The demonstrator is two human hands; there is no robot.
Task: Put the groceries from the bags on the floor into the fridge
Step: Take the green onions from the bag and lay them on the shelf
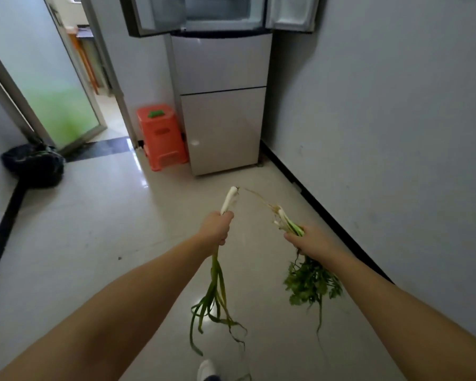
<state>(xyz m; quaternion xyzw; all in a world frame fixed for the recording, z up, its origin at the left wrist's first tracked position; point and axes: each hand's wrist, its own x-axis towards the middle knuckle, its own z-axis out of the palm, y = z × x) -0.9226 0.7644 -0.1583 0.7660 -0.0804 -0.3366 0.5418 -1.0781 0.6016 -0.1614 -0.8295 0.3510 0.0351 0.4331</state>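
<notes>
My left hand (216,229) grips a spring onion (228,200) by its stalk, white root end up and long green leaves hanging below the fist. My right hand (309,242) holds a bunch of coriander (311,284), pale roots pointing up and forward and leafy tops drooping down. Both hands are stretched out in front of me over the floor. The fridge (223,105) stands ahead against the right wall, its two upper doors swung open and its lower drawers closed.
An orange plastic stool (161,136) with a small green item on top stands left of the fridge. A black bag (35,163) lies on the floor at the left wall, beside an open glass door (55,86). My white shoe (206,369) shows at the bottom.
</notes>
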